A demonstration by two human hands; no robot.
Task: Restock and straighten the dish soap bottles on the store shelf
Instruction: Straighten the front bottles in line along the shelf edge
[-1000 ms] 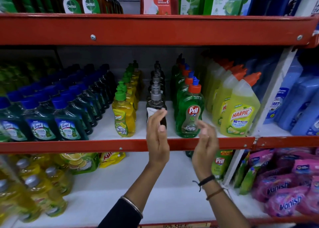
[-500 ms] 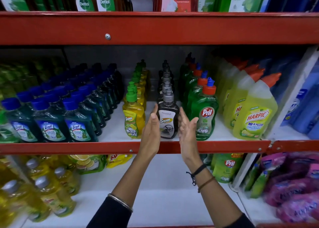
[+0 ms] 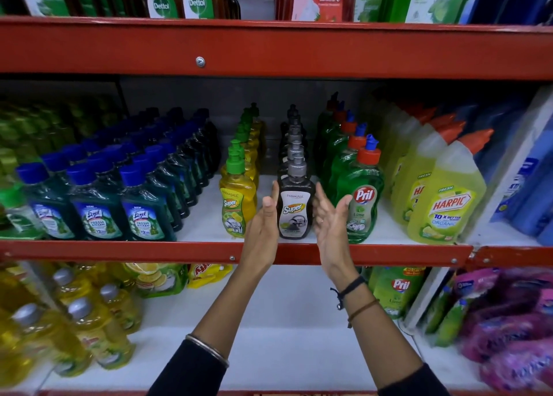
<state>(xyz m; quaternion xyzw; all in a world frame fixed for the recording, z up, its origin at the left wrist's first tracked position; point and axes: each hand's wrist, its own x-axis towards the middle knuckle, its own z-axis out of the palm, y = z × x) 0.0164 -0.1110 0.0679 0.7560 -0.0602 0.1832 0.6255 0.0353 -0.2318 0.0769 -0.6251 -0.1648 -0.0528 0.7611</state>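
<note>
Red metal forms the front edge of the middle shelf (image 3: 119, 250), and on its white board the dish soap stands in rows that go from front to back. At the front of the centre row stands the dark grey Patanjali Super bottle (image 3: 294, 213) with a grey pump cap, upright, its label facing outward. The left hand (image 3: 264, 220) is beside it on the left, palm turned toward the bottle, fingers straight and pressed together, the thumb near the bottle's shoulder; whether the palm touches the bottle I cannot tell. The right hand (image 3: 330, 217) is on the other side, palm also turned inward, fingers a little spread and slightly curved, with a small gap between it and the bottle. Neither hand closes around anything.

Just left of the dark bottle stands the yellow Patanjali Super bottle (image 3: 236, 207) with a green cap, first of its row. Just right stands the green Pril bottle (image 3: 360, 207) with a red and blue cap, partly behind the right hand. Further right are yellow Harpic bottles (image 3: 449, 207), and at the far left blue-capped Lizol bottles (image 3: 98, 213).
</note>
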